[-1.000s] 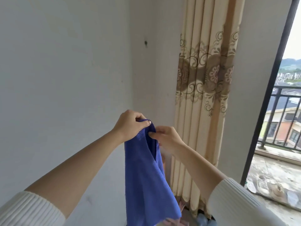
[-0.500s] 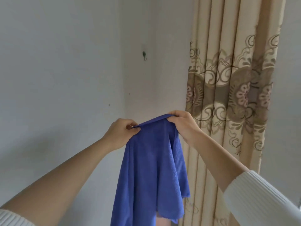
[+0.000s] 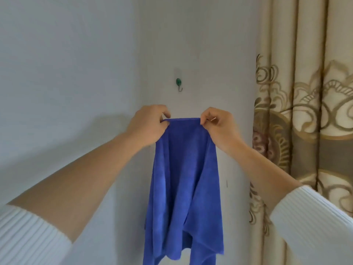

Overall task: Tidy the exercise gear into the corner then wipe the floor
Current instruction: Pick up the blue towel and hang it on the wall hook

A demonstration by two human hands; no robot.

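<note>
A blue cloth (image 3: 184,180) hangs in front of the white wall corner, its top edge stretched level between both hands. My left hand (image 3: 148,124) pinches the cloth's top left end. My right hand (image 3: 219,125) pinches the top right end. A small green wall hook (image 3: 179,84) sits on the wall just above the gap between my hands. The cloth's lower part drops out of view at the bottom.
A beige patterned curtain (image 3: 309,131) hangs at the right, close to my right arm. White walls (image 3: 66,73) meet in a corner behind the cloth. The floor and the exercise gear are out of view.
My hands have risen and spread apart, pulling the cloth's top edge taut and level. The view has tilted up and closed in on the hook; the window is gone from view.
</note>
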